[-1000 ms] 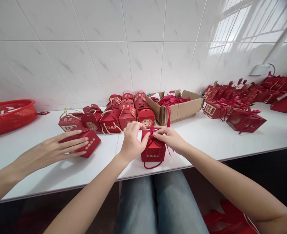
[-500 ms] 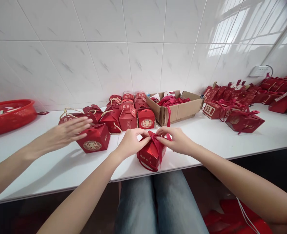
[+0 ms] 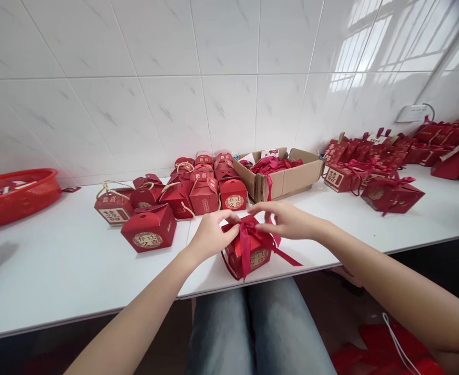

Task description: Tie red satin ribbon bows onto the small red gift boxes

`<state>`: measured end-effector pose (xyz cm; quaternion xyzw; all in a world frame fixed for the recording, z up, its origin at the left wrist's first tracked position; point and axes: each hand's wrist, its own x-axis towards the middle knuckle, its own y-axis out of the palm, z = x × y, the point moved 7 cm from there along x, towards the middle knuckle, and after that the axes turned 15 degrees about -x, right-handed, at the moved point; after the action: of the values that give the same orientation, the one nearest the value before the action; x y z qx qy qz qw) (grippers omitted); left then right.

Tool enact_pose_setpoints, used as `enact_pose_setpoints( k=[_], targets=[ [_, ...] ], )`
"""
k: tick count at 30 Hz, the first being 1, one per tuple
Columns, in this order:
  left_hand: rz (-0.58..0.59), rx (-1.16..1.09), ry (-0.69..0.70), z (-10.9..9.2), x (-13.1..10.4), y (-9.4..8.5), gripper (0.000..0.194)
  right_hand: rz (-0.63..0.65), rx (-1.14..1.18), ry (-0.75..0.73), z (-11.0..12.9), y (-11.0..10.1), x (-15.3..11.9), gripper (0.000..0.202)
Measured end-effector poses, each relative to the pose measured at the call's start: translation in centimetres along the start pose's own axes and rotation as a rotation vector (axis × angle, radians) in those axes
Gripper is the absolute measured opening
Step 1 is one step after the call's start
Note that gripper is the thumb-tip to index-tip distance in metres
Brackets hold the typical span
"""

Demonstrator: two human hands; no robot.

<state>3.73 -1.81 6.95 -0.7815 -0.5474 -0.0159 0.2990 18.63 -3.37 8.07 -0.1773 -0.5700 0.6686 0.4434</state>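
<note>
A small red gift box (image 3: 239, 255) stands near the front edge of the white table, a dark red ribbon (image 3: 245, 245) tied in a bow on top with its tails hanging over the front and right. My left hand (image 3: 216, 232) pinches the bow's left side between thumb and fingers. At the bow's right, my right hand (image 3: 280, 219) has its fingers bent and apart, just at or above the loop; whether a fingertip touches the ribbon is hard to tell.
Behind stand several red boxes (image 3: 204, 192) and a cardboard box (image 3: 292, 179) of ribbons. A red box (image 3: 149, 229) is left. Ribboned boxes (image 3: 391, 195) fill the right; a red basket (image 3: 22, 200) is far left, with a bit of another person's hand.
The other person's hand has moved off to the left edge. The box has turned a little, the ribbon tails now spread further, and my right hand's fingers have moved apart from the knot.
</note>
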Motion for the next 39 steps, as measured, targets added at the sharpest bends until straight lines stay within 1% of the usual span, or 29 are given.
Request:
enact_pose_setpoints(
  k=[1,2,4,7,9,14,17,20,23,27,31,35,37,39],
  targets=[
    [-0.002,-0.016,0.003,0.0,0.0,0.1,0.011,0.007,0.027,-0.051,0.1,0.5,0.2,0.034],
    [-0.004,-0.03,0.008,0.0,0.0,0.1,0.012,0.001,0.045,-0.082,0.1,0.9,0.4,0.036],
    [-0.011,-0.046,0.019,0.1,-0.1,0.2,0.013,-0.053,0.054,-0.098,0.2,1.3,0.6,0.031],
    [-0.024,-0.029,0.045,0.2,-0.1,0.0,0.015,-0.145,0.058,-0.102,0.5,1.1,0.7,0.027],
    [-0.026,0.008,0.075,0.1,-0.2,-0.1,0.016,-0.175,0.048,-0.134,0.9,0.8,0.7,0.03],
    [-0.017,0.177,0.154,-1.0,-0.3,-0.3,0.015,-0.149,-0.013,-0.287,1.9,0.5,0.6,0.039],
    [-0.005,0.221,0.144,-1.2,-0.4,-0.5,0.014,-0.148,-0.034,-0.341,2.0,0.5,0.4,0.037],
    [0.034,0.145,0.098,-0.7,-0.4,-0.8,0.014,-0.122,-0.045,-0.378,2.0,0.9,0.1,0.035],
    [0.09,0.111,0.082,-0.2,-0.2,-0.9,0.015,-0.07,-0.116,-0.415,2.1,1.6,-0.1,0.041],
    [0.102,0.254,0.157,-0.8,0.1,-1.0,0.014,0.008,-0.25,-0.421,1.9,2.6,0.0,0.05],
    [0.117,0.363,0.196,-1.4,0.2,-0.8,0.013,0.041,-0.34,-0.43,1.7,3.1,-0.1,0.057],
    [0.072,0.384,0.136,-1.0,0.4,-0.8,0.012,0.028,-0.359,-0.448,1.6,3.4,-0.2,0.058],
    [0.061,0.303,0.087,-0.5,0.4,-0.8,0.015,0.003,-0.344,-0.447,1.6,3.4,-0.3,0.055],
    [0.081,0.188,0.032,-0.1,0.4,-0.6,0.016,-0.034,-0.289,-0.42,1.6,3.1,-0.4,0.05]
  ],
)
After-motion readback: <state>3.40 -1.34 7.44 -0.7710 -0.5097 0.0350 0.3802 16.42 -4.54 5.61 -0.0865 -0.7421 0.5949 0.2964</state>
